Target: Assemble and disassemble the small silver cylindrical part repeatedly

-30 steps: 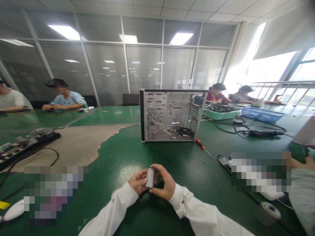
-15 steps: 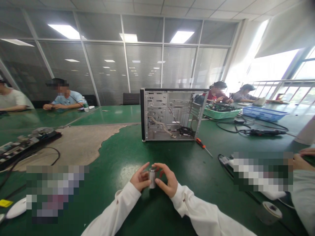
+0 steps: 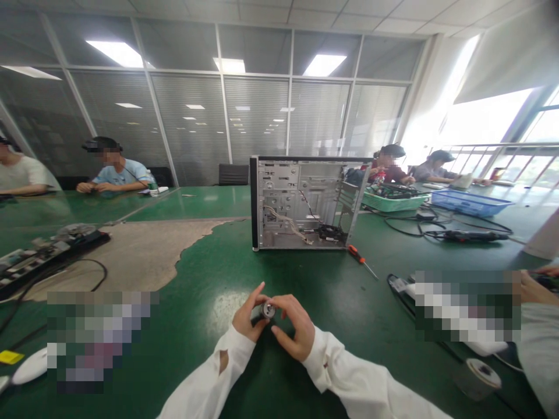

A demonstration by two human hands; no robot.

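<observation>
A small silvery metal cylinder is tilted with its round end toward me, and dark marks or holes show on that end. My left hand is closed around it between thumb and fingers, the index finger pointing up. My right hand is curved beside it, thumb apart from the fingers. Its index fingertip reaches the cylinder's upper edge and seems to touch it. Beyond my hands stands an open computer case with loose cables and a black fan inside.
An orange-handled screwdriver lies beside the case. Right are a power strip, a metal cylinder part, a green basket and a blue basket. A circuit assembly lies left. Several people sit around the table.
The cylinder has tipped from upright so that its end faces me. My right thumb has come away from its side, and my left hand has turned with it.
</observation>
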